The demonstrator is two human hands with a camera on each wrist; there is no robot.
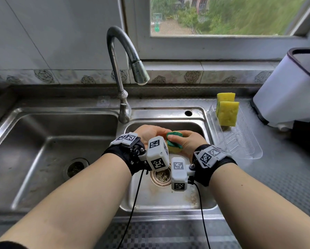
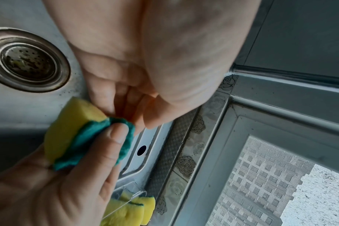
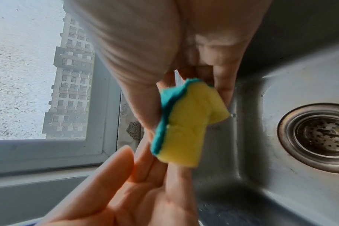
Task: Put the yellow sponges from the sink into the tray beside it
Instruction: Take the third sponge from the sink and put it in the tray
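Note:
A yellow sponge with a green scrub side (image 1: 174,143) (image 2: 71,133) (image 3: 186,126) hangs over the right sink basin (image 1: 168,196), squeezed into a bend. My right hand (image 1: 182,139) (image 3: 195,73) pinches it, thumb on the green face. My left hand (image 1: 159,131) (image 3: 137,180) lies beside and under it with straight fingers that touch the sponge. Right of the sink sits a clear plastic tray (image 1: 249,155). Two more yellow sponges (image 1: 228,114) (image 2: 130,211) stand on edge at its far end.
The curved faucet (image 1: 121,60) rises behind the hands, its head above the basin. The drain strainer (image 1: 160,175) lies below the wrists. A white bin (image 1: 290,90) stands right of the tray. The left basin (image 1: 42,150) holds nothing I can see.

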